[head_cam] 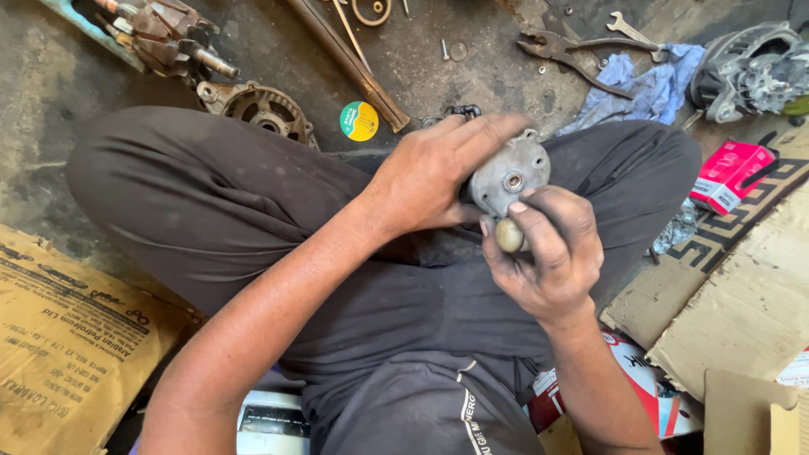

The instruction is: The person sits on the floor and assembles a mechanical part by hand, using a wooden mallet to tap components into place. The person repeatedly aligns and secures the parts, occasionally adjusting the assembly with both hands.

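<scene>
The right hand [548, 253] has its fingers clamped on a small rounded knob [509, 236] under the grey metal housing [508, 175], which the left hand [425, 177] grips at frame centre above the lap; a steady hold seems best. Pliers [560, 52], a blue rag [649, 88] and a pink box [729, 175] lie upper right, well apart.

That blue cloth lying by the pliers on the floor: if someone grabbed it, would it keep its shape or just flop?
The blue cloth lies crumpled in soft folds, so it would probably flop and drape. It looks thin, so likely light. Bunched on the rough floor, it would likely drag rather than slide.
</scene>
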{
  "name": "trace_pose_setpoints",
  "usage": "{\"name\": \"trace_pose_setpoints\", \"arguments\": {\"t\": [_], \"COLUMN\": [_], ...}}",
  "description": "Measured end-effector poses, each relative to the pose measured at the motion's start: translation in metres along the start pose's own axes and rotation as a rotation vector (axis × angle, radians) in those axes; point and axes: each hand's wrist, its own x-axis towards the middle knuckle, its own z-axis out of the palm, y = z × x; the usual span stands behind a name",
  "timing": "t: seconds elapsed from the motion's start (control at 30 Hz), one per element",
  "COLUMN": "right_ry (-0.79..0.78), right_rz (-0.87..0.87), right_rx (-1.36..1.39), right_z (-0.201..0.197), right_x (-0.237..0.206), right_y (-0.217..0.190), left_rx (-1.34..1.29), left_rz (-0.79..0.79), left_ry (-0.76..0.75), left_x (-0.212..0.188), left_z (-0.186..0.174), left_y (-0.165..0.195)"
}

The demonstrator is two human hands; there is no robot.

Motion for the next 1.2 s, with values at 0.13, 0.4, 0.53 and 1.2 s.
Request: {"name": "trace_pose_setpoints", "arguments": {"t": [0.13,0.4,0.53,1.2], "right_ry": [-0.019,0.065,0.256,-0.261], "right_rz": [0.121,0.163,0.533,0.247], "right_rx": [0.092,0.493,0.427,-0.299], "right_z": [-0.009,-0.019,-0.026,-0.016], "right_x": [-0.002,-0.007,-0.003,0.053], "right_y": [-0.002,0.027,0.091,0.202], "left_rx": [-0.018,0.020,0.012,0.008], "left_rz": [-0.054,-0.029,-0.043,-0.071], "left_ry": [-0.061,-0.034,-0.014,-0.002], "left_x": [-0.001,-0.001,0.001,0.003], "left_z": [0.000,0.000,0.000,-0.004], "left_y": [-0.002,0.000,0.001,0.003]}}
